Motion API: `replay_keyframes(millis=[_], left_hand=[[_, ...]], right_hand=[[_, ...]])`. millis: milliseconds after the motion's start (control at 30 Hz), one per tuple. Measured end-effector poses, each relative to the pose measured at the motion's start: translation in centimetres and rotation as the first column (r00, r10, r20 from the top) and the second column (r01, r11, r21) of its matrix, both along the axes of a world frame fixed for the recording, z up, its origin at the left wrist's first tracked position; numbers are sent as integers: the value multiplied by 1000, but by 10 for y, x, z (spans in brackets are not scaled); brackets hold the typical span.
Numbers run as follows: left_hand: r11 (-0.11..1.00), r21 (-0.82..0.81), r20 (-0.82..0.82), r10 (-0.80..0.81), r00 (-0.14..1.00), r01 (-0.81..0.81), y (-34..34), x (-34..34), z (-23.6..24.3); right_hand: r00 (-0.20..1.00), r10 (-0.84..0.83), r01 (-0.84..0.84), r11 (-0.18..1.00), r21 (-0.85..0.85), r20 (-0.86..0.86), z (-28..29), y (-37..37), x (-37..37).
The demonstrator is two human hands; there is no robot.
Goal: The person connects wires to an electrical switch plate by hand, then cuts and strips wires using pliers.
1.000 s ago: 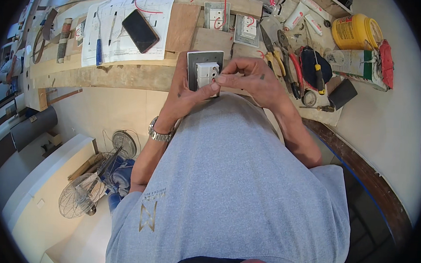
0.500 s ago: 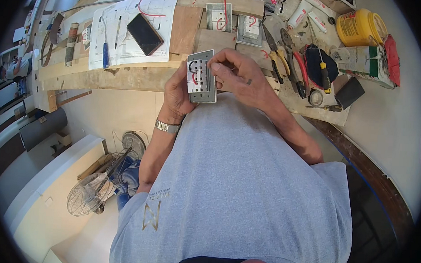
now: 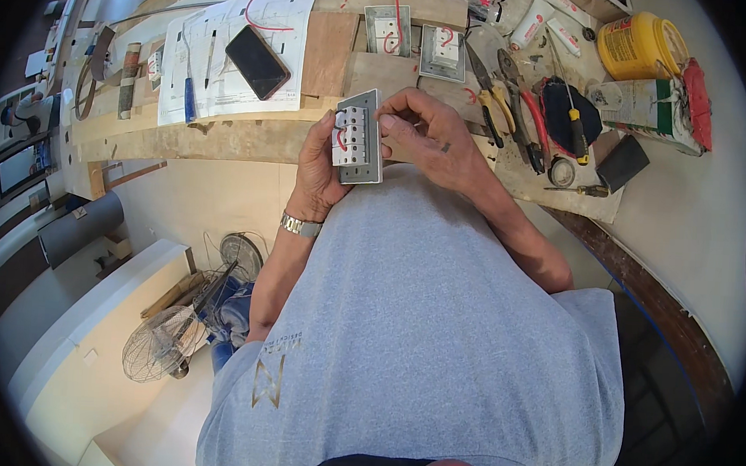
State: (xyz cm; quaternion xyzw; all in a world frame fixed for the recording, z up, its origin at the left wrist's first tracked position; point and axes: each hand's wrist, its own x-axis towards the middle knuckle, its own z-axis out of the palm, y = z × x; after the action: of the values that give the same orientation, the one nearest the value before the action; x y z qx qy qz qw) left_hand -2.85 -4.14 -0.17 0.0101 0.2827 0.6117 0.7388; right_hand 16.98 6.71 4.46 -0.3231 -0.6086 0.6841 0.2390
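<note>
My left hand (image 3: 317, 167) is closed round the left side of a grey switch plate (image 3: 372, 144), held upright over the bench's near edge. White modules with dark terminal holes (image 3: 354, 139) face me, and a short red wire (image 3: 342, 138) loops across them. Close to the plate's upper right edge is my right hand (image 3: 433, 139), thumb and fingertips pinched together. Whatever lies between those fingertips is too small to make out. Two similar plates lie further back: one switch plate (image 3: 405, 45) under a long red wire, another switch plate (image 3: 442, 65) to its right.
At left, a black phone (image 3: 257, 62), a pen (image 3: 209, 60) and a blue-handled screwdriver (image 3: 189, 105) lie on a printed drawing (image 3: 180, 41). Pliers (image 3: 504, 105), a yellow-handled screwdriver (image 3: 577, 134) and a yellow tub (image 3: 631, 48) crowd the right. A fan (image 3: 161, 340) stands below left.
The plate has turned slightly in my left hand, and the dark loop at its top no longer shows. My right fingertips have shifted slightly along its edge.
</note>
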Motion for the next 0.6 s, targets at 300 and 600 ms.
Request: replay_keyframes(millis=[300,600], left_hand=[[1000,-6,-111,-25,994,24,6,8,14],[999,16,-386,-34,922,43,11,9,18]], right_hand=[[998,-18,12,995,96,63,12,-2,1],[983,-130,58,892,449,132,-4,17,12]])
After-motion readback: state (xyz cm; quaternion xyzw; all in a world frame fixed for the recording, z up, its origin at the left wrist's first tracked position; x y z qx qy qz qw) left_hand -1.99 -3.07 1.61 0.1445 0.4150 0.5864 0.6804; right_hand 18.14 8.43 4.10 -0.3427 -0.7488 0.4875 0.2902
